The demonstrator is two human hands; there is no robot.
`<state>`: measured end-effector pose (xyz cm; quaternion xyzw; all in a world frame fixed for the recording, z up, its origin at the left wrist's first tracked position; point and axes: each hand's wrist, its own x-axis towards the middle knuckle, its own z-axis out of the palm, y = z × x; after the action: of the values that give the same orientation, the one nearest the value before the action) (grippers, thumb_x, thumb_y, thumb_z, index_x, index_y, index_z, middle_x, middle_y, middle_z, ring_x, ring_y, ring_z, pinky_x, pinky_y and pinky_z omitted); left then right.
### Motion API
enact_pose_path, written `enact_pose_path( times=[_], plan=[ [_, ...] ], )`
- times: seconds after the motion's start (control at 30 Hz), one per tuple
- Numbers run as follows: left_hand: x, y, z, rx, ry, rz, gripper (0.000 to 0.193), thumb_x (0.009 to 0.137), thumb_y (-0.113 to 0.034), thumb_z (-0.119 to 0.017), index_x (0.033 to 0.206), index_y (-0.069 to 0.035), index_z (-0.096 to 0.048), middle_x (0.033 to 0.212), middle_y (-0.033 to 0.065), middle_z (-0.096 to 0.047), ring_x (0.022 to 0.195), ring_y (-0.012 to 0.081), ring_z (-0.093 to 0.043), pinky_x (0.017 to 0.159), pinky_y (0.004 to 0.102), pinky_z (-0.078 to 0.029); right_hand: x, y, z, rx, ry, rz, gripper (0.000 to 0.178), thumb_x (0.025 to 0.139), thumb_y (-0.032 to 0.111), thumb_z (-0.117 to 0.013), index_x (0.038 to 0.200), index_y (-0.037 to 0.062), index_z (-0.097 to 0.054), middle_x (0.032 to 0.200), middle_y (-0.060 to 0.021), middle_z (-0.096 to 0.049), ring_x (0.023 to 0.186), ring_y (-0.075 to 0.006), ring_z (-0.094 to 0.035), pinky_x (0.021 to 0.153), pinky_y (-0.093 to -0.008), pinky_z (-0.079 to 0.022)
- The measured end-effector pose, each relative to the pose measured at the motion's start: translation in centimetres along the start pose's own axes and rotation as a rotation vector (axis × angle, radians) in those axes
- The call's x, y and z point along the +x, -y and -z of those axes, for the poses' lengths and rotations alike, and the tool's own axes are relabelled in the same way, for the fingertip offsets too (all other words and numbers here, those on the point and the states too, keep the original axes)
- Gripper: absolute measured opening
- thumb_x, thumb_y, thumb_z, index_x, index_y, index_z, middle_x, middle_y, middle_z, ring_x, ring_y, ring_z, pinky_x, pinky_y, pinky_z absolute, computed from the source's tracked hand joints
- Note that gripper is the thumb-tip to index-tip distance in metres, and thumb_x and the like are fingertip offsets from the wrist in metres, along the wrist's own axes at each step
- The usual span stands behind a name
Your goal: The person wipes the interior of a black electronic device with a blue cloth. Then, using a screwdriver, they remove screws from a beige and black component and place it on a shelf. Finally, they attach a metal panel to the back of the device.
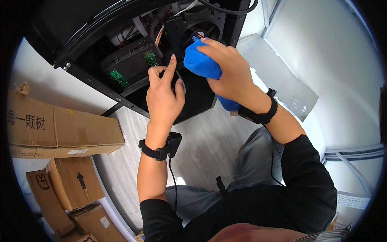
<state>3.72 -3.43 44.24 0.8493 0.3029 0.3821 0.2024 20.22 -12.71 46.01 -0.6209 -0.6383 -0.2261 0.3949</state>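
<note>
My right hand (231, 70) grips a bunched blue cloth (200, 60) at the black fan (201, 32) inside an opened black machine housing (90, 80). Part of the cloth hangs below that wrist. To the left, my left hand (164, 94) is raised at the housing's opening, index finger stretched out and thumb apart, with nothing visible in it. Its fingertips are near a black module (131, 62) that carries green circuit boards (118, 78). Whether those fingertips touch anything inside, I cannot tell. The cloth hides the lower part of the fan.
A grey metal panel (278, 72) with a round vent pattern lies at the right. Cardboard boxes (80, 131) are stacked at the left. Loose wires (127, 35) and a black cable (229, 10) run about the opening. Each wrist wears a black band with a cable.
</note>
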Motion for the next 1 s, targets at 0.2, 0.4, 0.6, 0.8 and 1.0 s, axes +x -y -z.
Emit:
enact_pose_path(
  times=[0.2,0.4,0.6,0.8,1.0],
  plan=[
    [0.1,-0.1,0.0,-0.008,0.006,0.011,0.052,0.078,-0.005,-0.061,0.129,-0.015,-0.055,0.103,0.0118,-0.051,0.075,0.0284,-0.062,0.067,0.0372,-0.053,1.2,-0.4,0.1,0.003,-0.108,0.131,0.068,0.056,-0.001,-0.071,0.118,0.0217,-0.056,0.125,-0.0027,-0.055,0.087,-0.0284,-0.057,0.062,-0.032,-0.051],
    [0.1,0.7,-0.5,0.023,-0.071,-0.087,0.037,0.08,-0.002,-0.063,0.117,-0.005,-0.059,0.099,0.0121,-0.051,0.062,0.0192,-0.06,0.058,0.0299,-0.051,2.6,0.2,0.4,-0.015,-0.054,0.231,0.065,0.057,-0.003,-0.072,0.116,0.0216,-0.056,0.123,-0.0011,-0.055,0.083,-0.0252,-0.056,0.059,-0.0293,-0.05],
    [0.1,0.5,-0.4,-0.01,-0.032,-0.03,0.051,0.079,-0.004,-0.061,0.128,-0.015,-0.056,0.101,0.0119,-0.051,0.072,0.0274,-0.062,0.064,0.0356,-0.053,2.0,-0.5,0.3,-0.055,-0.01,0.257,0.068,0.056,-0.004,-0.072,0.118,0.0195,-0.058,0.128,-0.0055,-0.055,0.089,-0.0284,-0.057,0.069,-0.0318,-0.051],
    [0.1,0.8,-0.8,0.001,-0.07,-0.068,0.049,0.078,-0.003,-0.061,0.127,-0.013,-0.057,0.1,0.0117,-0.051,0.071,0.0246,-0.062,0.061,0.0334,-0.053,1.7,-1.6,-0.3,-0.083,-0.068,0.405,0.063,0.06,-0.002,-0.076,0.117,0.0182,-0.06,0.129,-0.0076,-0.055,0.099,-0.0314,-0.059,0.078,-0.036,-0.053],
    [0.2,1.0,-1.0,-0.02,-0.099,-0.095,0.049,0.078,-0.003,-0.062,0.126,-0.013,-0.058,0.098,0.0116,-0.051,0.071,0.0242,-0.062,0.061,0.0335,-0.053,2.2,-1.1,-0.7,-0.044,-0.101,0.344,0.045,0.064,-0.001,-0.069,0.106,0.0139,-0.062,0.124,-0.0075,-0.055,0.095,-0.031,-0.058,0.073,-0.0363,-0.051]
  ],
)
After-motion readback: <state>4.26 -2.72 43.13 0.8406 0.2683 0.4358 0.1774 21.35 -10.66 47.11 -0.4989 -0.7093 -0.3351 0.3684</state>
